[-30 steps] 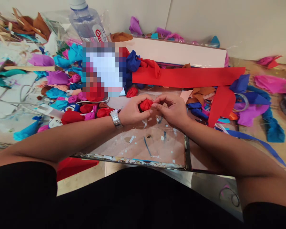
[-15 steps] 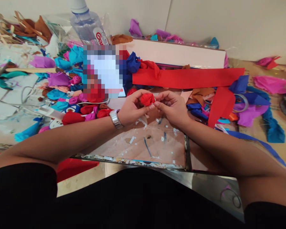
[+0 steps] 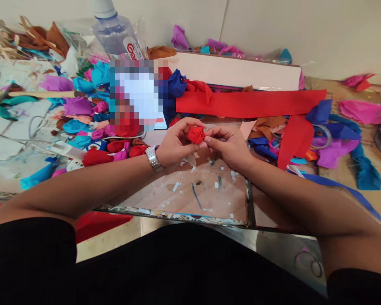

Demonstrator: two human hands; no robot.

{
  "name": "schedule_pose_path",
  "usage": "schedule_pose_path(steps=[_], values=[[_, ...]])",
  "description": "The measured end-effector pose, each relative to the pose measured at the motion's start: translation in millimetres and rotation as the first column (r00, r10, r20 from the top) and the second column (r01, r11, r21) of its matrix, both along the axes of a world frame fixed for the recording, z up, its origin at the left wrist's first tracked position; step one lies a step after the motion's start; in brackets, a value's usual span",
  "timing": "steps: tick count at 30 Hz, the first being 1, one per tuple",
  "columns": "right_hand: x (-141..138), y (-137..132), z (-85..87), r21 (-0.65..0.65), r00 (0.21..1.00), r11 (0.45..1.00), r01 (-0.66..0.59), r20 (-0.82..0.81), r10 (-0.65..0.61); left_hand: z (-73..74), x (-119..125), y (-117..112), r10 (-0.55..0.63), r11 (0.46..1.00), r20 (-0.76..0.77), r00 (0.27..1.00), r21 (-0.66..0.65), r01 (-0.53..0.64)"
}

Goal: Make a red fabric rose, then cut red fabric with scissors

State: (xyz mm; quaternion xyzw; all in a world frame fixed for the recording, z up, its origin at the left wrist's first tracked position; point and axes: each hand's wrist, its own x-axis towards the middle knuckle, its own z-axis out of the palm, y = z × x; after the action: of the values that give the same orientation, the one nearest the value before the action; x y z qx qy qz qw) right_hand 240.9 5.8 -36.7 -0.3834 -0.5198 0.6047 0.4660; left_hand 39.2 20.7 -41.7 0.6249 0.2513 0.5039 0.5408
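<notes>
A small red paper rose (image 3: 196, 134) with spiralled petals is held between both hands above the table. My left hand (image 3: 177, 139), with a metal watch (image 3: 153, 158) on the wrist, curls its fingers behind the rose and its thumb under it. My right hand (image 3: 229, 144) pinches the rose's right edge between thumb and fingers. The underside of the flower is hidden by the fingers. Behind the hands, a long red paper strip (image 3: 250, 103) lies across the table, and a shorter red strip (image 3: 294, 142) hangs down to its right.
A clear bottle (image 3: 116, 34) with a white cap stands at the back left. Coloured paper flowers (image 3: 79, 106) crowd the left side. A blurred-out phone (image 3: 160, 123) is near the middle. Paper scraps and a tape roll (image 3: 324, 136) lie right. The table's front edge (image 3: 178, 215) runs close to my body.
The rose has turned in my fingers, so its spiral centre now faces up towards me more. Both hands stay in nearly the same place.
</notes>
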Motion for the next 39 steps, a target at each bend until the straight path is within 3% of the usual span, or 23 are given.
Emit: schedule_pose_path(steps=[11, 25, 39], values=[[-1, 1, -2.0, -0.04, 0.997, 0.996, -0.074, -0.038, 0.072, -4.8, -2, 2, 0.011, 1.0, 0.028, 1.0, -0.022, -0.011], [1, 2, -6.8, -0.092, 0.994, 0.99, -0.107, -0.047, 0.104, 3.2, 1, -1, 0.035, 0.997, -0.024, 0.999, -0.07, -0.037], [1, 0, -9.8, 0.033, 0.998, 0.999, -0.043, 0.044, 0.041, 5.2, 3, -3, 0.031, 0.99, -0.027, 0.999, -0.14, -0.034]])
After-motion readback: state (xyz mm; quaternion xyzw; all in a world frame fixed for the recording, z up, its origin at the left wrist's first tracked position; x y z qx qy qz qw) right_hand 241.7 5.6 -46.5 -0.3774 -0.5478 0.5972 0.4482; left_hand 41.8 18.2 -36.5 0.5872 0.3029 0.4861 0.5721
